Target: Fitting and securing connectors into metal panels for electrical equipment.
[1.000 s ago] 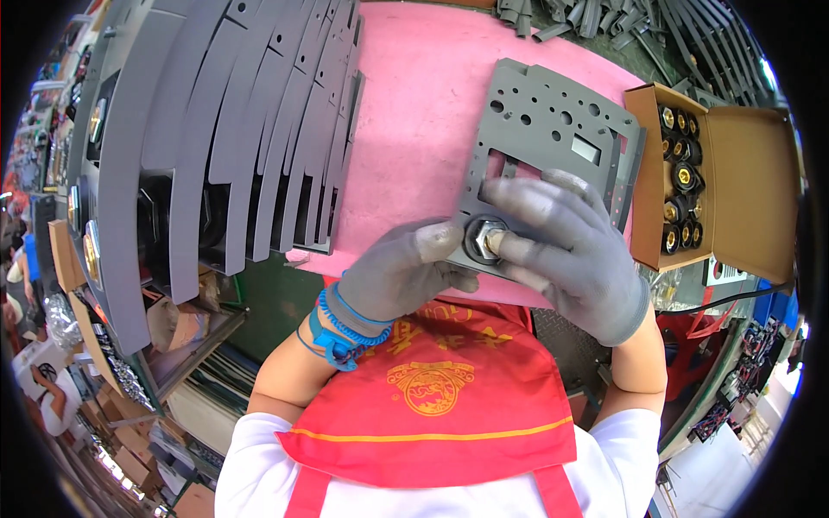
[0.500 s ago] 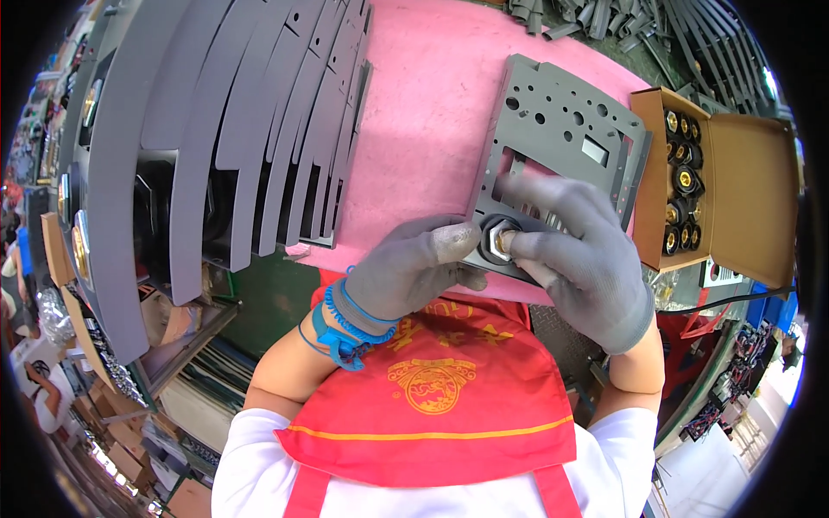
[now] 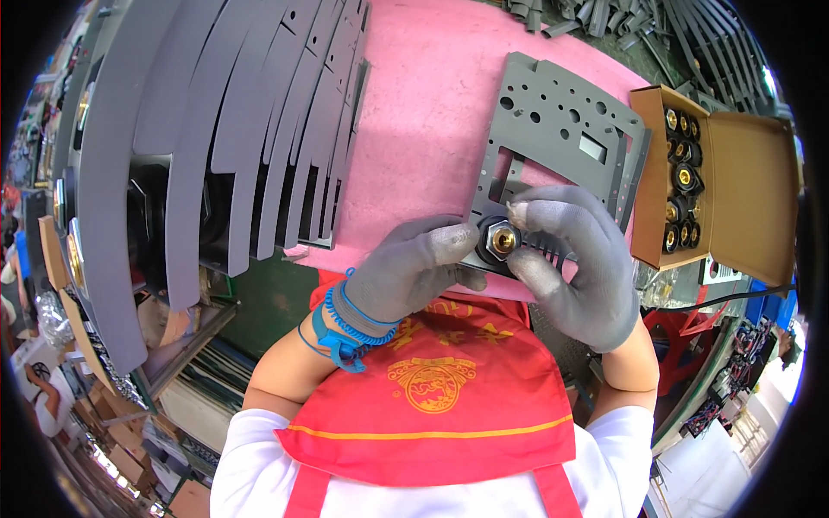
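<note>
A grey metal panel (image 3: pixel 540 129) with round holes and cut-outs rests on the pink tabletop. In its near left corner sits a round threaded fitting (image 3: pixel 503 242), with a brass centre, a silver hex nut and a black surround. Gloved in grey, my left hand (image 3: pixel 414 259) grips the panel's near left edge, thumb on top beside the fitting and fingers partly hidden below. The grey-gloved right hand (image 3: pixel 574 259) is open at the fitting's right side. Its thumb and index finger are apart, their tips close to the nut's rim; whether they touch it I cannot tell.
Upright grey panels (image 3: pixel 250 129) stand in a row at the left, some carrying fittings. An open cardboard box (image 3: pixel 654 173) of black-and-brass fittings lies at the right. The pink tabletop (image 3: pixel 423 104) stretches between. Grey metal strips (image 3: pixel 596 17) lie beyond the far edge.
My right index finger has come off the fitting's centre, and the thumb and index finger have spread apart, uncovering the brass. The left hand keeps its hold on the panel.
</note>
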The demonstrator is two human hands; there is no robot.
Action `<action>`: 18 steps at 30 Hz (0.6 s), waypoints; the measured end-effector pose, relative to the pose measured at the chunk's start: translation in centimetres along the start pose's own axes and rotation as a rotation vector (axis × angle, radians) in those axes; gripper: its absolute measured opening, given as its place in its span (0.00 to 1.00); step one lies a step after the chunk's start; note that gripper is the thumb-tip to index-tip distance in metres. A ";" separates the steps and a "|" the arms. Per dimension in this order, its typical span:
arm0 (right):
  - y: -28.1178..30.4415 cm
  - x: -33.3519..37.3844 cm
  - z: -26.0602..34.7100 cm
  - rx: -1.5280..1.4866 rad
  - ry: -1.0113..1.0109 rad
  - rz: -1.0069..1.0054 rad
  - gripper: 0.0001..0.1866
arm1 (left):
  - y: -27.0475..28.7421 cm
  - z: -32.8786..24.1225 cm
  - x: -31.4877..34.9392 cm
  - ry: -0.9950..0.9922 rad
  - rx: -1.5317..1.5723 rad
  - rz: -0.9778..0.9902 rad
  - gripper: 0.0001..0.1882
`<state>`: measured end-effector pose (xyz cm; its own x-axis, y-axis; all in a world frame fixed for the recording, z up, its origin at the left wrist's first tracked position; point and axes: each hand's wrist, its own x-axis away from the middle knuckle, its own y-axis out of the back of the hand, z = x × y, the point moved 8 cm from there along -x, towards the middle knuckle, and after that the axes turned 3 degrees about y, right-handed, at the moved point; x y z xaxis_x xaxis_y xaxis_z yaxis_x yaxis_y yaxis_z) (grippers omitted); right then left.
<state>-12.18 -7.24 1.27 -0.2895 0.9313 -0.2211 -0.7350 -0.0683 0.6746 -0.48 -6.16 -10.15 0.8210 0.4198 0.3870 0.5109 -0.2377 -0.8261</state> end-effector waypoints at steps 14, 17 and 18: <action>0.0 0.9 -0.4 -0.074 0.053 -0.026 0.22 | -1.2 -1.0 0.2 -0.002 -0.097 -0.015 0.23; 1.2 2.0 -0.9 -0.058 0.039 -0.004 0.25 | -1.8 -2.4 1.0 -0.016 -0.482 -0.227 0.15; 1.8 2.5 -1.8 -0.148 -0.090 0.016 0.26 | -1.7 -3.5 1.5 -0.044 -0.842 -0.372 0.13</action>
<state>-15.36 -5.64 0.67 -0.2513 0.9573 -0.1427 -0.8149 -0.1297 0.5648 0.73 -8.18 -6.74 0.5654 0.6254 0.5379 0.7707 -0.6329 -0.0743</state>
